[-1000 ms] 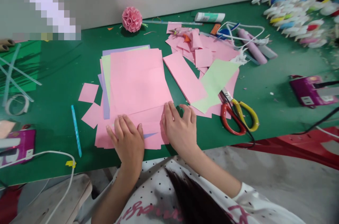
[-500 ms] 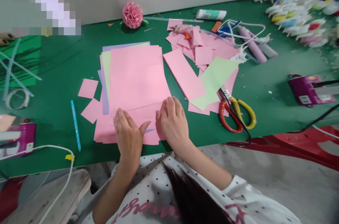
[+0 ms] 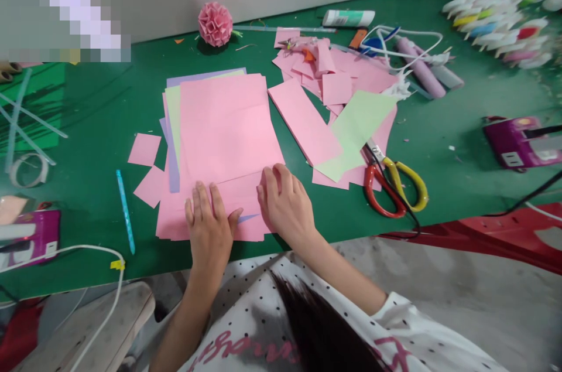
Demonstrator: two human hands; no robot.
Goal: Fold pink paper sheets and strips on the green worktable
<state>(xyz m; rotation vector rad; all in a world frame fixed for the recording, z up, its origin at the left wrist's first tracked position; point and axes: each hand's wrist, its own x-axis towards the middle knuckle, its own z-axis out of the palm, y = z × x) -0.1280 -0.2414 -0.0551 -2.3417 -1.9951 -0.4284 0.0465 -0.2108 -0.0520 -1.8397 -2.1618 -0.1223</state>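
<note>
A stack of pink paper sheets point(image 3: 226, 126), with light green and lilac sheets showing at its left edge, lies on the green table point(image 3: 88, 108). My left hand point(image 3: 211, 228) lies flat on the stack's near edge, fingers stretched out. My right hand point(image 3: 285, 208) rests beside it on the stack's near right corner, fingers together and slightly curled on the paper. Neither hand lifts a sheet.
Right of the stack lie pink strips and a green sheet point(image 3: 355, 126), red-and-yellow scissors point(image 3: 395, 184), a glue stick point(image 3: 349, 19) and cables. A pink paper ball point(image 3: 215, 23) sits at the back. A blue pen point(image 3: 125, 211) and purple devices point(image 3: 26, 237) point(image 3: 520, 140) lie at the sides.
My right hand slid left from the bare table edge onto the stack's corner. My left hand shifted slightly right and stays flat on the paper.
</note>
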